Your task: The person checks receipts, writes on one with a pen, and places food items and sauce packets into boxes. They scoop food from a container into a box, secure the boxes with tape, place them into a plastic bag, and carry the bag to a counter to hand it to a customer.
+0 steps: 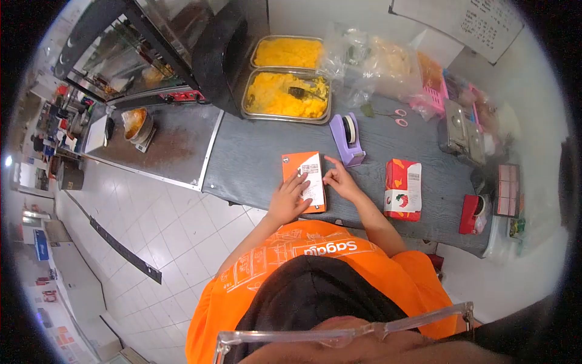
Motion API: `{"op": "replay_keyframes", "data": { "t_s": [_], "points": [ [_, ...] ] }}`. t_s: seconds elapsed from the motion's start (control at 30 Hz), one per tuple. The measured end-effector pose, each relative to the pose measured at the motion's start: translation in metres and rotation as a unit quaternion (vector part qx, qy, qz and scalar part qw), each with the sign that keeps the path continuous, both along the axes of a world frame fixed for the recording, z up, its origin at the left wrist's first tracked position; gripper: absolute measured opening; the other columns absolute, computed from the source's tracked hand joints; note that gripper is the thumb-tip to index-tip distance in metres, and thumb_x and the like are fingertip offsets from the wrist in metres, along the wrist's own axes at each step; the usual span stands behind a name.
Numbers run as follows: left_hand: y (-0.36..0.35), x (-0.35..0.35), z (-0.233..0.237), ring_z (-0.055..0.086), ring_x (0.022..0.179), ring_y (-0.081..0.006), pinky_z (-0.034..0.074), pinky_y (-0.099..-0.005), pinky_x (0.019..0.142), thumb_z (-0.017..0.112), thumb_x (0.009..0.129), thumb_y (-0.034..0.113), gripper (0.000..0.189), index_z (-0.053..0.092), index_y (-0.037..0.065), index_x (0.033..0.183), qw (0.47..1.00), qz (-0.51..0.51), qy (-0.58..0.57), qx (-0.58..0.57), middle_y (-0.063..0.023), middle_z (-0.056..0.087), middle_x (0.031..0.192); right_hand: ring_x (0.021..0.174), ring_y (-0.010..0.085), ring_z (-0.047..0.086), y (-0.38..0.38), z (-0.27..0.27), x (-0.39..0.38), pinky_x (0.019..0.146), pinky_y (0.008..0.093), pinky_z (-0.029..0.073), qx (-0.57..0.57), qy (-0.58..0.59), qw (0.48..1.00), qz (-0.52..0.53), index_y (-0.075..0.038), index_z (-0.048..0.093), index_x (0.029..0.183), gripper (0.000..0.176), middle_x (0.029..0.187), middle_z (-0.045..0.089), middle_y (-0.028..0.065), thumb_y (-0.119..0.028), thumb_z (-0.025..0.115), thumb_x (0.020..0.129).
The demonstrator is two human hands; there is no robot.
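Observation:
An orange box (292, 161) with a white printed label (312, 177) lies on the dark counter in front of me. My left hand (291, 198) rests flat across it, fingers spread over the orange top and the label. At the box's right edge is my right hand (342, 181), its index finger stretched out and the others partly curled. I make out nothing held in it. Just beyond that hand stands a purple tape dispenser (353, 156) with a roll of tape. To the right lies a red box (394, 176) with yellow shapes and a white label.
Two foil trays of yellow food (285, 97) stand at the back, a dark spoon (303, 93) in the nearer one. Pink-handled scissors (400, 117), plastic bags (354, 57) and a pink basket (434, 96) are at the back right. A glass display case (121, 60) stands left.

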State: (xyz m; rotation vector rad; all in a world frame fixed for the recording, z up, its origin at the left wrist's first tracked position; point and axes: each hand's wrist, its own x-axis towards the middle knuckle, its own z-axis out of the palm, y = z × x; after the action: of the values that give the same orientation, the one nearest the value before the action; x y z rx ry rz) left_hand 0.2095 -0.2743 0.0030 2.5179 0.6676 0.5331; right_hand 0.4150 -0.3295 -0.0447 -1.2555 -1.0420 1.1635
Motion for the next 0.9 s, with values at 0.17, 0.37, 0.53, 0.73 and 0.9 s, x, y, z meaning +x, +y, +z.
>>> {"op": "replay_keyframes", "data": {
  "t_s": [0.17,0.37,0.53,0.73,0.9],
  "points": [
    [0.003,-0.003,-0.003,0.03,0.123,-0.0252,0.032,-0.047,0.091,0.058,0.073,0.03,0.042,0.05,0.008,0.108,1.0,0.0,-0.013,0.011,-0.0057,0.039,0.128,0.07,0.0213,0.049,-0.005,-0.001,-0.005,0.068,0.0335,0.042,-0.017,-0.275,0.96,-0.042,-0.008,0.037,0.123,0.057,0.073,0.046,0.0086,-0.005,0.061,0.071],
    [0.004,-0.006,-0.002,0.031,0.122,-0.0285,0.032,-0.0436,0.092,0.061,0.072,0.025,0.039,0.051,0.005,0.103,1.0,-0.007,-0.021,-0.001,-0.0089,0.041,0.126,0.078,0.0312,0.049,0.011,0.034,0.043,0.075,0.0418,0.038,0.09,-0.566,0.674,-0.466,-0.005,0.048,0.111,0.038,0.079,0.05,0.0138,-0.021,0.058,0.077],
    [0.009,-0.007,-0.01,0.03,0.121,-0.0338,0.031,-0.0431,0.093,0.063,0.07,0.019,0.039,0.05,0.002,0.101,0.995,-0.036,-0.091,-0.008,-0.0133,0.041,0.125,0.088,0.017,0.051,0.006,0.039,0.081,0.071,0.0389,0.044,-0.215,0.084,0.949,-0.217,-0.004,0.056,0.098,0.027,0.097,0.055,0.0063,-0.025,0.054,0.082],
    [0.022,-0.008,-0.01,0.031,0.121,-0.034,0.03,-0.0431,0.094,0.063,0.069,0.019,0.038,0.052,0.001,0.101,0.992,-0.074,-0.096,-0.023,-0.0136,0.043,0.124,0.093,0.0208,0.053,-0.019,-0.005,0.058,0.075,0.0365,0.044,0.036,-0.021,0.947,-0.319,-0.003,0.06,0.082,0.015,0.104,0.056,0.0102,-0.017,0.06,0.075],
    [0.034,-0.006,-0.014,0.031,0.121,-0.0346,0.029,-0.0438,0.095,0.063,0.069,0.018,0.036,0.053,0.002,0.099,0.987,-0.113,-0.102,-0.046,-0.015,0.042,0.123,0.092,0.0292,0.053,-0.017,-0.01,0.053,0.08,0.036,0.041,-0.026,-0.269,0.85,-0.452,-0.001,0.059,0.072,0.006,0.101,0.056,0.0157,-0.006,0.06,0.069]
  ]
}}
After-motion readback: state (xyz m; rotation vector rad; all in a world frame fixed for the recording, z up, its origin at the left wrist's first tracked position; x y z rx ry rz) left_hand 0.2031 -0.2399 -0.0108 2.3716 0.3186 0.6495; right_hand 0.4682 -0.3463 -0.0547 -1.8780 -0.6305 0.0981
